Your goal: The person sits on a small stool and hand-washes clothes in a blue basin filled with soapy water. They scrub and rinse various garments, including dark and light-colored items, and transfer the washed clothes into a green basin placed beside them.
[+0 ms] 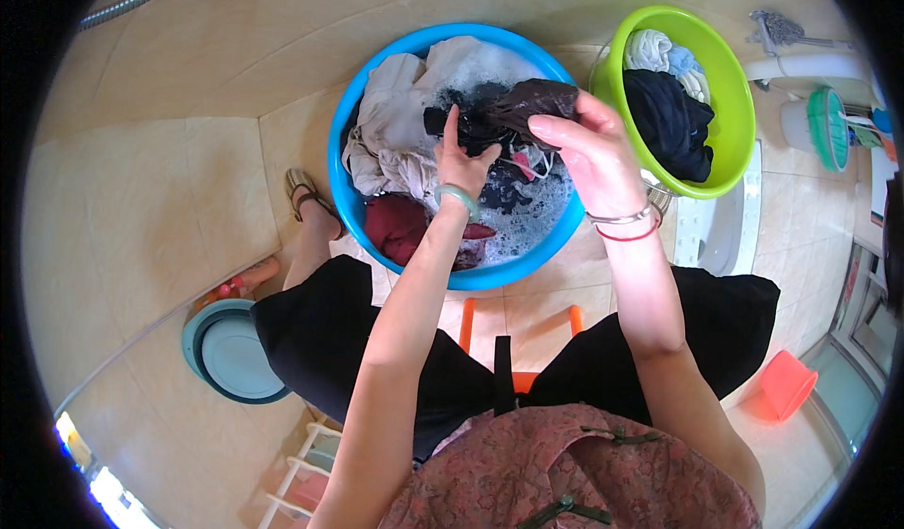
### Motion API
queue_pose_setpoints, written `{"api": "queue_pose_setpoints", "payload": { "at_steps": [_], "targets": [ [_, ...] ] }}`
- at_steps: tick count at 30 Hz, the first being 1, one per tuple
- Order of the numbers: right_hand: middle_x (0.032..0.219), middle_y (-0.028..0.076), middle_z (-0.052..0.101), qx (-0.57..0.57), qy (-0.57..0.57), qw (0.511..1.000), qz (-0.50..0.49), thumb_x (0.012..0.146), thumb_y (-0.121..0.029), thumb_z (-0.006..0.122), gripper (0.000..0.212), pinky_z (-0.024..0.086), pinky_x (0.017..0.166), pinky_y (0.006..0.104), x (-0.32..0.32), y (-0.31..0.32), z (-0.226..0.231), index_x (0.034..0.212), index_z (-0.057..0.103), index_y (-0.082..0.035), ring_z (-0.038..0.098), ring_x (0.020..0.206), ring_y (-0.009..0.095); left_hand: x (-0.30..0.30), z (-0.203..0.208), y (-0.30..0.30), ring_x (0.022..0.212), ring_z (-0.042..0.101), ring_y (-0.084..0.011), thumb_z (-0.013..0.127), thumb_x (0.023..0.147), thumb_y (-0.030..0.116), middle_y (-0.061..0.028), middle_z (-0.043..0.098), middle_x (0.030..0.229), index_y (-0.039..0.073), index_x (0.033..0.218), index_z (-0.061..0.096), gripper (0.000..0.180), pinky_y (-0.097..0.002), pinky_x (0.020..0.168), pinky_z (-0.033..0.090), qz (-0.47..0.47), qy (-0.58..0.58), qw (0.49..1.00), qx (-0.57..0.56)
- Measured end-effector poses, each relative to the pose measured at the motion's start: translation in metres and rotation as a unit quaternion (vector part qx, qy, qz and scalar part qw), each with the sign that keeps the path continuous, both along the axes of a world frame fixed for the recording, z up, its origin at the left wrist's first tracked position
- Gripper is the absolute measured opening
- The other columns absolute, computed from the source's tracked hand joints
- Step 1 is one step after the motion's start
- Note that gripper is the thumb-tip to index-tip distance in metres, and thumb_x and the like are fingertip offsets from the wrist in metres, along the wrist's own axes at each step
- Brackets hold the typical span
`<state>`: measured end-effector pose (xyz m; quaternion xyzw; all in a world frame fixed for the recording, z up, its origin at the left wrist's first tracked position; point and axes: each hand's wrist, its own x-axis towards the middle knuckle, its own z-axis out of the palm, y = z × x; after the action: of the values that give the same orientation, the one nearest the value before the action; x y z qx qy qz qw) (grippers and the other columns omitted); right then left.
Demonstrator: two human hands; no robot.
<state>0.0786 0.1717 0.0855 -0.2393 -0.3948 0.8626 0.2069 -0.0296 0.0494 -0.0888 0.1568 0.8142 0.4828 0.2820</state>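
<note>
A wide blue basin (345, 211) of soapy water and wet clothes stands in front of me. My right hand (601, 157) pinches a dark brown wet garment (532, 105) between thumb and fingers, above the basin's right side. My left hand (463, 166) is over the middle of the basin, index finger stretched out and thumb apart, against wet black cloth (476, 133). Its other fingers are partly hidden. Pale beige clothes (391, 96) lie at the basin's left, and a dark red cloth (395, 227) at the near left. White straps with a pink patch (529, 162) show between my hands.
A lime green tub (744, 124) with dark and pale clothes stands at the right. Near my left leg is a grey-green basin (240, 355). An orange stool (524, 380) is under me. A coral-pink container (787, 385) sits at the lower right, a mop head (782, 28) at the upper right.
</note>
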Motion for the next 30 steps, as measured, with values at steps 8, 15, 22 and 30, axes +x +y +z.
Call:
{"api": "queue_pose_setpoints", "payload": {
  "at_steps": [8,15,22,30],
  "targets": [
    [0.108,0.014,0.065,-0.074,0.161,0.984,0.024,0.078,0.004,0.059,0.036,0.048,0.091,0.0314,0.017,-0.009,0.060,0.115,0.058,0.006,0.062,0.099,0.020,-0.016,-0.002,-0.001,0.115,0.053,-0.0337,0.074,0.078,0.018,-0.0162,0.053,0.127,0.019,0.128,0.053,0.055,-0.0354,0.096,0.043,-0.095,0.123,0.987,0.038],
    [0.101,0.013,0.066,-0.039,0.104,0.993,-0.030,0.086,-0.004,0.054,0.024,0.053,0.079,0.0371,0.022,0.031,0.037,0.108,0.058,0.005,0.065,0.090,0.021,-0.036,0.075,-0.003,0.084,0.063,-0.0133,0.041,0.086,-0.008,-0.0051,0.063,0.095,0.006,0.106,0.054,0.028,-0.0281,0.070,0.056,0.097,-0.174,0.948,0.248],
    [0.097,0.001,0.067,0.078,-0.164,0.983,0.025,0.085,-0.017,0.068,0.023,0.050,0.068,0.0235,-0.003,0.027,-0.100,0.104,0.066,-0.006,0.061,0.085,0.008,-0.081,0.068,0.003,0.085,0.067,-0.0281,0.043,0.091,-0.002,-0.0149,0.064,0.101,0.000,0.113,0.049,0.022,-0.0422,0.072,0.060,0.157,-0.161,0.947,0.231],
    [0.150,0.020,0.027,0.499,-0.450,0.737,0.072,0.075,-0.030,0.076,0.093,0.033,0.107,0.0484,0.019,0.020,-0.206,0.148,0.020,-0.016,0.029,0.133,0.047,-0.109,-0.027,-0.042,0.105,0.058,-0.0310,0.045,0.086,-0.011,-0.0137,0.050,0.123,0.010,0.124,0.044,0.043,-0.0449,0.075,0.059,0.345,-0.237,0.867,0.271]
  ]
}}
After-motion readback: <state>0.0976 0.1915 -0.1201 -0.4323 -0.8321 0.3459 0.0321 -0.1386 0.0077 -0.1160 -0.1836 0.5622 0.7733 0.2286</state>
